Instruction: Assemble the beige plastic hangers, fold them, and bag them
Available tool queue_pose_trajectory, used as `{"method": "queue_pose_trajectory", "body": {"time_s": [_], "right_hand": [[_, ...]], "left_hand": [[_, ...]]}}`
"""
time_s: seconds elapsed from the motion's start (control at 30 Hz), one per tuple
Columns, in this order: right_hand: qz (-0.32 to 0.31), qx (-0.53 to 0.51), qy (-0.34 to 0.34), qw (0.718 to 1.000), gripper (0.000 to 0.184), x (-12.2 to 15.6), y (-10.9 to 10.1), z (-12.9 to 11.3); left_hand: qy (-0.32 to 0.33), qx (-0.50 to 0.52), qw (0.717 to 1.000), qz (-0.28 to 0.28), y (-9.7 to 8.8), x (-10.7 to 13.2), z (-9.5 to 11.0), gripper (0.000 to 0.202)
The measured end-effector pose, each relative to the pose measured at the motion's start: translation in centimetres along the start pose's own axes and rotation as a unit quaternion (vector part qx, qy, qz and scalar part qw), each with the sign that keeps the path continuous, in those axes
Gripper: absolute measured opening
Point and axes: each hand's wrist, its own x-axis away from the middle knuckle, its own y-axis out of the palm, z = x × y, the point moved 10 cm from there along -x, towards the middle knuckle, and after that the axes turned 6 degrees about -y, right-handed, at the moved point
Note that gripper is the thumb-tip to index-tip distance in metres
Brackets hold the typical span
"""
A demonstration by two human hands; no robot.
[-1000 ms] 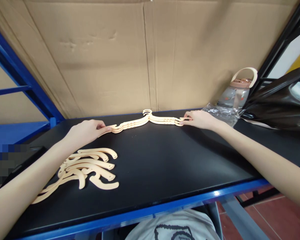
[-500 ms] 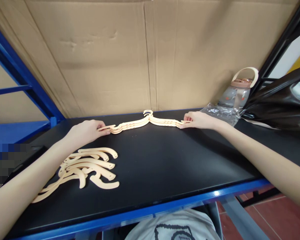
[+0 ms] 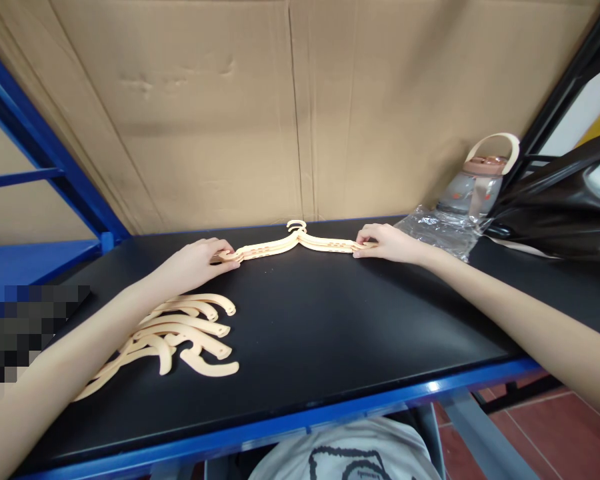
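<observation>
So the cream hanger stack (image 3: 299, 235) is lying flat at the back of the black tabletop (image 3: 305, 333), hooks pointing at the cardboard (image 3: 205, 153). Both ends are in somebody's fingers. Compared with a second ago, the hands have crept in toward the middle a bit. The left hand (image 3: 197, 260) had just the outer tip; now its fingers are curled over that end with the thumb along the front edge, pinching it. The right hand (image 3: 387, 243) has its thumb and fingertips pinched on the other end and covers more of it. Looks to me like a firmer hold, so the layers should sit lined up better. The loose curved pieces (image 3: 207, 325) by the left forearm haven't really budged. Off right, crinkly plastic wrap (image 3: 435, 230) sits beside a clear bottle (image 3: 465, 190).
</observation>
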Motion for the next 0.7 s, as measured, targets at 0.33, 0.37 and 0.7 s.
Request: {"method": "queue_pose_trajectory", "body": {"time_s": [0.33,0.37,0.7], "right_hand": [[0.019,0.024,0.055,0.998,0.027,-0.1,0.1,0.5],[0.02,0.028,0.058,0.998,0.027,-0.1,0.1,0.5],[0.04,0.067,0.057,0.995,0.024,-0.2,-0.1,0.0]], "left_hand": [[-0.041,0.067,0.997,-0.002,0.1,-0.1,-0.5,0.045],[-0.043,0.075,0.996,0.0,0.2,-0.1,-0.5,0.046],[-0.011,0.021,0.999,0.024,-0.3,0.2,1.3,0.048]]}}
